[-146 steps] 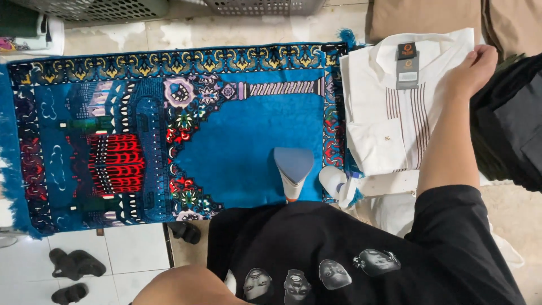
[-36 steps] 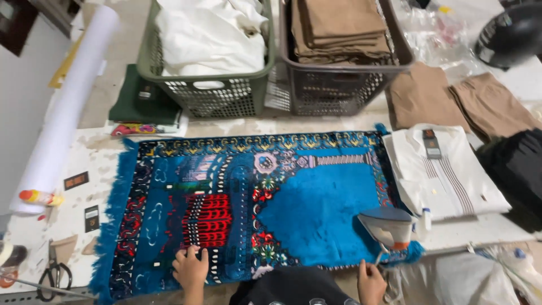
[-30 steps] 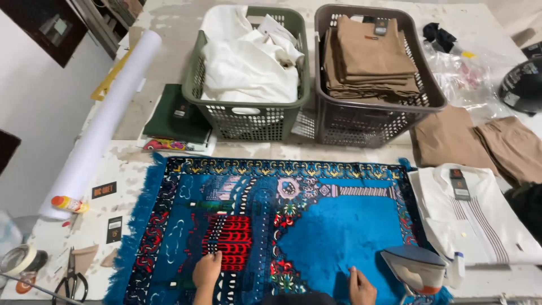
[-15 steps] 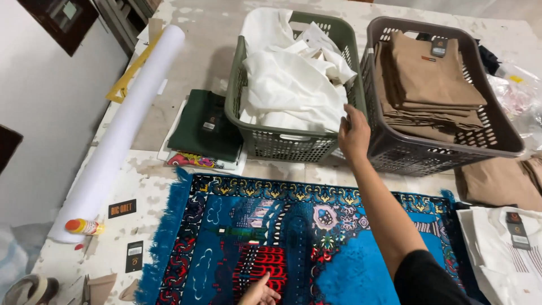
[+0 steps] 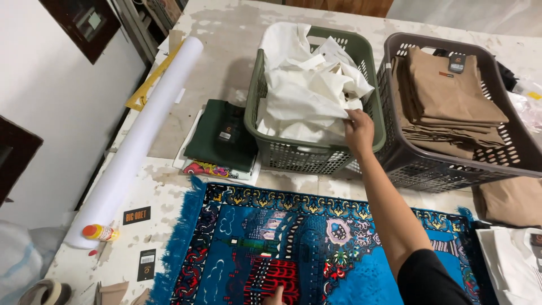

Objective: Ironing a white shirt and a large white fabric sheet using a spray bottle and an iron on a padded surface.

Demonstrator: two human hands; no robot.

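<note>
Two small black labels (image 5: 137, 215) lie on the worn tabletop left of the blue patterned rug (image 5: 316, 248), near an orange-capped bottle (image 5: 99, 232). The right hand (image 5: 359, 129) reaches into the green basket (image 5: 372, 73), fingers closed on the crumpled white cloth (image 5: 310, 96) heaped there. The left hand (image 5: 276, 295) shows only a fingertip on the rug; its grip cannot be told.

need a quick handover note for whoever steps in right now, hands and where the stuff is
Right hand: reaching into the green basket, fingers closed on the edge of a white garment in the pile.
Left hand: only a fingertip shows at the bottom edge, resting on the blue patterned rug.
Brown basket beside it holds folded tan garments.
Done: nothing is out of the green basket.
Left: the white garment is still in the pile, not lifted clear.
</note>
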